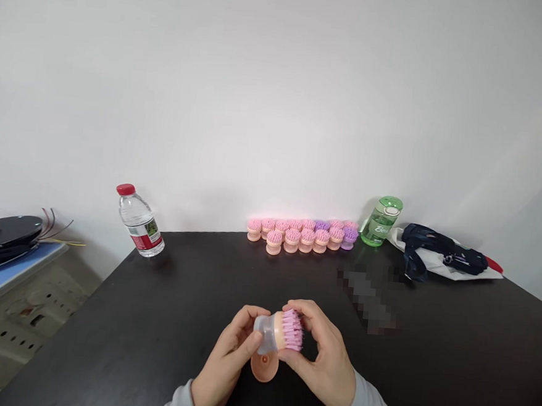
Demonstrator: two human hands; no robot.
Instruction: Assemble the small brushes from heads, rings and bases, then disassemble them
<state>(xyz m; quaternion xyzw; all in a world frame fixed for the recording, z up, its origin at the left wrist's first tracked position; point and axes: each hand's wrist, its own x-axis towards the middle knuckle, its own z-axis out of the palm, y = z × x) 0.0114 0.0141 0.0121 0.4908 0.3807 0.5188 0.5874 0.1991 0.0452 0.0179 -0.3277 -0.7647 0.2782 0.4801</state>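
Between my two hands is a small round scrub brush [284, 332], lying sideways with its pink bristles toward the right. My left hand [234, 349] pinches its clear, cup-like body. The fingers and thumb of my right hand [323, 352] close around the peach ring and the bristle end. Just below the brush, on the black table, rests a peach round cap [264, 367] with a small nub at its centre; its upper edge is hidden by the brush.
Along the wall stand several finished-looking brushes [306, 239], mostly pink, some purple. A water bottle [142, 222] is at the back left. A green bottle [381, 222] and a dark strapped bundle [453, 256] sit at the back right. A blurred patch [367, 299] covers something on the table [190, 296].
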